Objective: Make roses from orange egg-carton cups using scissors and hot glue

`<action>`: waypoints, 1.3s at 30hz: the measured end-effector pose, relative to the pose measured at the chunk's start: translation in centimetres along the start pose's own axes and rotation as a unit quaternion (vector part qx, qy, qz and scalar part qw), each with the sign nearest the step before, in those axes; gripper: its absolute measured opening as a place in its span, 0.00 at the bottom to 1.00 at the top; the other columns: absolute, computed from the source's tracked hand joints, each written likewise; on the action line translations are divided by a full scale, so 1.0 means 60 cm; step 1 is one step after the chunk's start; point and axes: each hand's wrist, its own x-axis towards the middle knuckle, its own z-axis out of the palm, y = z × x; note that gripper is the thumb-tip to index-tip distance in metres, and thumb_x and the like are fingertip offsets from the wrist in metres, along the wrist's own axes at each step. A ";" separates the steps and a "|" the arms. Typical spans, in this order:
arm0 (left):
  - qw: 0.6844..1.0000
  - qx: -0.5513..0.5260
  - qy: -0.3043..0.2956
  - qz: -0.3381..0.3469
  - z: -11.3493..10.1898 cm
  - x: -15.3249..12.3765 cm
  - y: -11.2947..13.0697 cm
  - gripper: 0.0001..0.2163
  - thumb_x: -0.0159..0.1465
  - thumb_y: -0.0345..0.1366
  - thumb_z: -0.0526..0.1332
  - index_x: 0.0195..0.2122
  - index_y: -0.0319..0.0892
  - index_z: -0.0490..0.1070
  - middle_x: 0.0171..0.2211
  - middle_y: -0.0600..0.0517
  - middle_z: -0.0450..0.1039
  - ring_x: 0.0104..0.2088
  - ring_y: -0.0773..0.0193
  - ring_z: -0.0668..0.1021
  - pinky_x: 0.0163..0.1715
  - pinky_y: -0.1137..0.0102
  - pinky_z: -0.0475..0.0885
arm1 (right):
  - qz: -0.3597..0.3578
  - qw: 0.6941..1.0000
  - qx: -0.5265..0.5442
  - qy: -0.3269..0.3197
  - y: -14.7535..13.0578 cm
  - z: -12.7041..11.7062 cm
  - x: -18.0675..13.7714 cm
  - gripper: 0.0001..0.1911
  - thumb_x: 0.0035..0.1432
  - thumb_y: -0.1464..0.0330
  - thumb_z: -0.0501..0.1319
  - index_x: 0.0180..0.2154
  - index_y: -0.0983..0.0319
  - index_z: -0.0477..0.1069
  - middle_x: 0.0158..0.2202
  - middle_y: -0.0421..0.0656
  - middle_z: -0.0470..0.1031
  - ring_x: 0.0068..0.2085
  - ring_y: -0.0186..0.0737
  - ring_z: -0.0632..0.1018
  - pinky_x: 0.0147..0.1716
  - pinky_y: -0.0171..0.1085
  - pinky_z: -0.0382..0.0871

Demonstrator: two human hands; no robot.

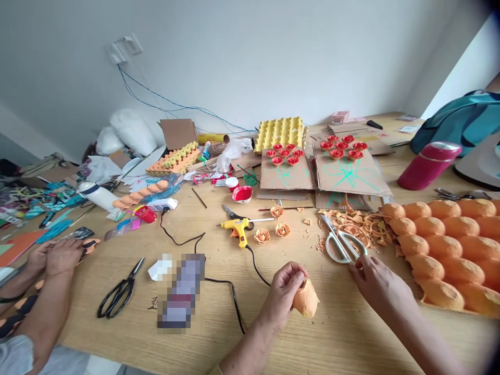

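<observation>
Orange moulded pulp was what I had up close on the feed: the left hand (287,286) was pinched closed, thumb over fingers, on a single orange egg-carton cup (307,299), held on the side facing the right hand (371,273). Its wall looked largely whole below a ragged rim, so I judged this piece barely begun. The right hand was stretched forward, fingers bent, its fingertips at the near handle loop of the steel scissors with white handles (336,251); whether they had closed on it I could not tell. Just beyond that hand lay a heap of curled orange trimmings (369,225), which told me much cutting was done. Beyond the left hand sat three orange rosettes with coiled petals (283,229), apparently assembled but uncoloured, beside a yellow glue gun (238,229). Farther past both hands, two brown cardboard panels with green lines (375,179) each bore a cluster of red rosettes (336,153), to my eye the most finished pieces. Right of the right hand, a large orange egg tray (461,271) had many intact cups, plenty left uncut.
</observation>
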 end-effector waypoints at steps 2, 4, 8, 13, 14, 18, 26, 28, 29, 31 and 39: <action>1.000 -0.010 -0.005 -0.005 -0.002 0.001 -0.009 0.20 0.55 0.52 0.71 0.31 0.40 0.68 0.25 0.57 0.62 0.26 0.69 0.66 0.30 0.72 0.65 | 0.004 1.000 0.011 0.001 0.005 0.005 -0.002 0.13 0.63 0.61 0.53 0.26 0.56 0.62 0.27 0.45 0.75 0.26 0.45 0.78 0.22 0.38 0.64; 1.000 -0.015 -0.006 -0.008 -0.004 0.001 -0.013 0.20 0.54 0.51 0.72 0.31 0.40 0.69 0.25 0.57 0.63 0.25 0.70 0.65 0.29 0.73 0.64 | 0.000 1.000 0.029 0.003 0.010 0.005 -0.003 0.12 0.61 0.61 0.53 0.26 0.56 0.62 0.27 0.44 0.75 0.25 0.45 0.77 0.22 0.40 0.64; 0.999 -0.024 -0.005 -0.024 -0.008 0.001 -0.012 0.20 0.53 0.51 0.73 0.30 0.39 0.71 0.24 0.56 0.63 0.25 0.71 0.65 0.29 0.73 0.65 | 0.017 0.999 0.045 -0.001 0.024 -0.018 -0.010 0.10 0.58 0.59 0.54 0.27 0.55 0.61 0.27 0.44 0.75 0.25 0.47 0.76 0.24 0.42 0.65; 0.998 -0.032 -0.003 -0.052 -0.011 0.000 -0.010 0.20 0.54 0.51 0.73 0.32 0.40 0.70 0.25 0.57 0.64 0.25 0.70 0.68 0.30 0.72 0.70 | 0.078 0.996 0.035 0.029 0.041 -0.058 -0.023 0.08 0.58 0.60 0.54 0.30 0.56 0.62 0.26 0.47 0.77 0.27 0.50 0.77 0.24 0.43 0.64; 0.998 -0.031 -0.001 -0.055 -0.012 0.000 -0.010 0.20 0.54 0.50 0.73 0.32 0.40 0.70 0.25 0.57 0.64 0.25 0.70 0.68 0.30 0.72 0.71 | 0.091 0.995 0.032 0.041 0.043 -0.060 -0.025 0.07 0.58 0.60 0.54 0.32 0.56 0.64 0.26 0.47 0.77 0.27 0.51 0.77 0.25 0.43 0.65; 0.998 -0.022 0.009 -0.062 -0.014 -0.003 -0.011 0.19 0.55 0.50 0.73 0.33 0.41 0.69 0.25 0.58 0.63 0.25 0.71 0.68 0.30 0.73 0.72 | 0.105 0.993 0.005 0.043 0.046 -0.051 -0.035 0.09 0.59 0.64 0.54 0.40 0.60 0.68 0.27 0.47 0.77 0.30 0.51 0.79 0.28 0.43 0.67; 0.997 -0.017 0.034 -0.065 -0.009 -0.004 -0.002 0.19 0.52 0.48 0.74 0.32 0.41 0.69 0.27 0.57 0.64 0.27 0.70 0.68 0.28 0.74 0.74 | 0.127 0.990 -0.043 0.033 0.030 -0.054 -0.050 0.11 0.64 0.65 0.55 0.44 0.62 0.72 0.37 0.52 0.78 0.31 0.48 0.78 0.24 0.39 0.63; 0.997 -0.018 0.035 -0.071 -0.006 -0.003 -0.001 0.19 0.52 0.48 0.74 0.32 0.41 0.69 0.28 0.57 0.64 0.27 0.70 0.68 0.29 0.73 0.75 | 0.106 0.992 -0.043 0.045 0.013 -0.060 -0.042 0.13 0.66 0.63 0.55 0.47 0.61 0.72 0.43 0.53 0.76 0.33 0.47 0.78 0.24 0.39 0.63; 0.997 -0.018 0.034 -0.074 -0.005 -0.003 0.000 0.19 0.52 0.48 0.74 0.32 0.41 0.69 0.27 0.57 0.64 0.27 0.70 0.68 0.29 0.73 0.76 | 0.077 0.995 -0.031 0.061 0.003 -0.060 -0.034 0.13 0.67 0.62 0.55 0.47 0.60 0.72 0.44 0.51 0.76 0.34 0.47 0.79 0.24 0.39 0.64; 0.996 -0.018 0.034 -0.075 -0.003 -0.003 0.000 0.19 0.52 0.48 0.74 0.32 0.41 0.69 0.27 0.58 0.64 0.27 0.70 0.68 0.29 0.73 0.76 | 0.009 0.999 0.002 0.052 -0.014 -0.058 -0.013 0.11 0.67 0.61 0.56 0.46 0.58 0.72 0.41 0.47 0.77 0.34 0.45 0.78 0.27 0.39 0.67; 0.998 -0.017 0.035 -0.054 -0.013 -0.002 -0.003 0.18 0.53 0.47 0.73 0.34 0.41 0.70 0.26 0.58 0.63 0.26 0.71 0.68 0.30 0.74 0.74 | -0.014 0.999 0.034 0.016 -0.035 -0.017 0.065 0.10 0.61 0.63 0.61 0.41 0.63 0.74 0.41 0.55 0.76 0.42 0.56 0.76 0.45 0.48 0.70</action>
